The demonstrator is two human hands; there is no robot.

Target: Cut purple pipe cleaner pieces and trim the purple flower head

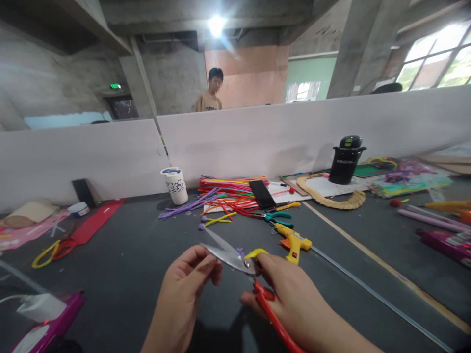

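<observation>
Scissors with red and yellow handles are in my right hand, their blades parted and pointing up and to the left. My left hand is closed in a pinch near the tip of the lower blade; what it holds, if anything, is too small to tell. A bit of purple pipe cleaner shows behind the blades. Just beyond the scissors, small purple balls and yellow-green stems lie on the dark table.
A yellow glue gun and teal pliers lie right of centre. Behind are colourful pipe cleaners, a phone, a white cup and a black container. Another scissors lies left. A person stands beyond the partition.
</observation>
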